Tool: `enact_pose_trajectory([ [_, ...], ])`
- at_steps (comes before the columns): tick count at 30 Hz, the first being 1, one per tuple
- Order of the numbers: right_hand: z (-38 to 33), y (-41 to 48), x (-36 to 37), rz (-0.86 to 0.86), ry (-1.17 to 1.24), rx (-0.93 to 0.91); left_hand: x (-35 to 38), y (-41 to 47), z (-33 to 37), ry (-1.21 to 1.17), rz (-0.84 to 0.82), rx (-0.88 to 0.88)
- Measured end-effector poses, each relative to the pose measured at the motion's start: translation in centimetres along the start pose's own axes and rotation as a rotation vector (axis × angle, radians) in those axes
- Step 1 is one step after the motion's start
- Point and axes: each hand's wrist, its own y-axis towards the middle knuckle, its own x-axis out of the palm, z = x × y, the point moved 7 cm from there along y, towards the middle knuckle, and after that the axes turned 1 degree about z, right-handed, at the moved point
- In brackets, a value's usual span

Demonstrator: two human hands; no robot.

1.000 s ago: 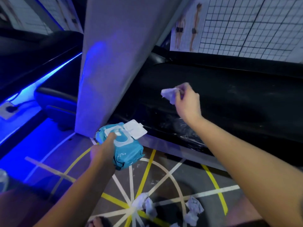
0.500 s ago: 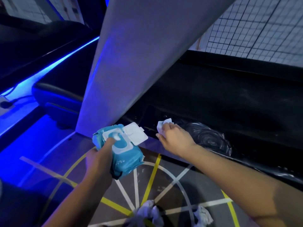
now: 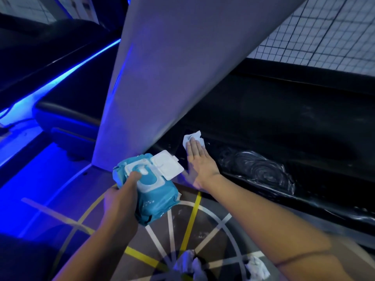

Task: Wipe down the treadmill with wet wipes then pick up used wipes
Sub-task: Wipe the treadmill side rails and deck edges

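Observation:
My right hand (image 3: pixel 199 162) lies flat with straight fingers on a white wet wipe (image 3: pixel 192 138), pressing it against the black side rail of the treadmill (image 3: pixel 284 126), close to the base of the grey upright (image 3: pixel 162 78). Wet swirl marks (image 3: pixel 255 169) shine on the rail just right of that hand. My left hand (image 3: pixel 121 201) grips a blue pack of wet wipes (image 3: pixel 150 193) with its white lid flipped open, held over the floor in front of the upright. Crumpled used wipes (image 3: pixel 188 262) lie on the floor at the bottom edge, another used wipe (image 3: pixel 256 267) to their right.
The grey floor carries white and yellow line markings (image 3: pixel 190 220) in a circle pattern. Blue light strips glow along a second dark machine (image 3: pixel 67 110) at the left. A white grid wall panel (image 3: pixel 324 33) stands behind the treadmill.
My right hand came down from the upper rail to its lower edge and flattened out, sliding the wipe left toward the upright. The left hand kept hold of the pack.

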Motion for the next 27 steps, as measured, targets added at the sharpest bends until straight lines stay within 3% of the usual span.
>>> enact_pose_trajectory([
  [13,9.7,-8.9,0.0,-0.039,0.139,0.088,4.0,-1.1,-1.2,-0.093,0.001,0.044],
  [19,6.4,-6.2,-1.4,-0.082,0.215,-0.046,4.1,-1.9,-1.7,-0.018,-0.052,0.059],
  [27,5.3,0.3,-1.0,-0.130,0.273,0.061,1.8,-0.8,-1.5,0.011,0.011,0.057],
])
